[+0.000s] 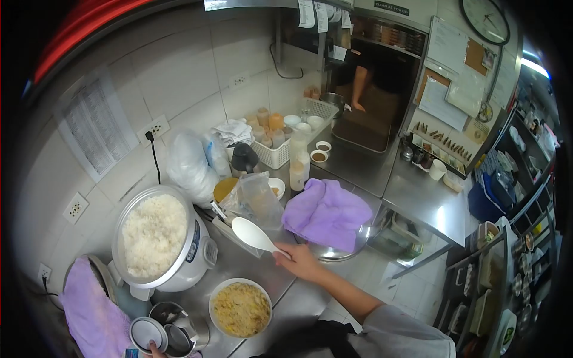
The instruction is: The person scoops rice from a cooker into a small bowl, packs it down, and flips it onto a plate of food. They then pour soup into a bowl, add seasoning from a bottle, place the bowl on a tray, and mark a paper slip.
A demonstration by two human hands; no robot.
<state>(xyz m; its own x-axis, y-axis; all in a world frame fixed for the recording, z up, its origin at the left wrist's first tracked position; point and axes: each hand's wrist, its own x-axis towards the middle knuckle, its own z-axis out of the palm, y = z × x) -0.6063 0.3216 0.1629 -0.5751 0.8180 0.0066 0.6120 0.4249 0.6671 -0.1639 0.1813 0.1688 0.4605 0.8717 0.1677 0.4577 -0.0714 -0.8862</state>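
Note:
My right hand grips the handle of a white rice paddle, whose blade points up and left toward the open rice cooker full of white rice. Below the paddle sits a white bowl of yellowish food. Only the fingertips of my left hand show at the bottom edge, touching a small round metal container. A purple cloth covers a metal bowl just right of my right hand.
A clear plastic tub, sauce bottles and a white basket of jars stand behind. A second purple cloth lies at lower left. Another person's arm shows in the pass-through window. Shelves of dishes stand on the right.

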